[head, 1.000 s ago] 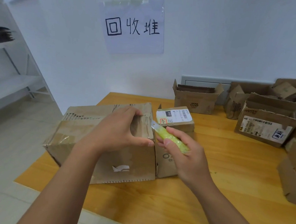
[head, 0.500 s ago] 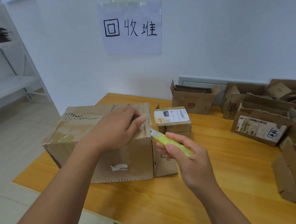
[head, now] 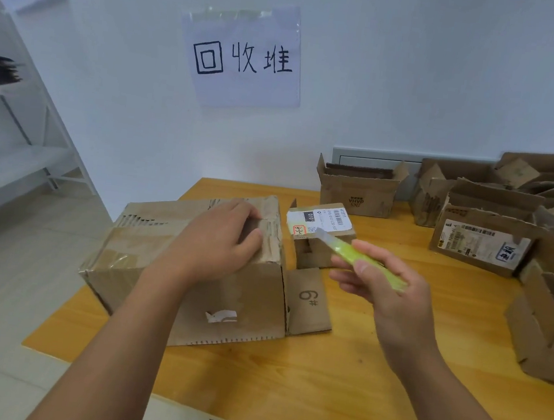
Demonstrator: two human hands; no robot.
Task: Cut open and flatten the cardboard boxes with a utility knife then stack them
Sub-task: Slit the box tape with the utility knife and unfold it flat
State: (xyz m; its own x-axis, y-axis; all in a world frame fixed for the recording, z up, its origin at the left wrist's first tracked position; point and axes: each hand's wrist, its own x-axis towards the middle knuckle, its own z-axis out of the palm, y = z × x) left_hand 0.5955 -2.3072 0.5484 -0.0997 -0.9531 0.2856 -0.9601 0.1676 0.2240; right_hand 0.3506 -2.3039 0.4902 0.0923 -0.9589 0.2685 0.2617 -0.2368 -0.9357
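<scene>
Your left hand rests on top of the big box, with its fingers curled over the torn flap near the box's right edge. Your right hand holds the knife, its fingers wrapped round the yellow-green handle. The knife tip points up and away from you, in the air, not touching any box. Just past the knife stands a small box with a white label. More open boxes sit to the right of your right hand on the bench.
</scene>
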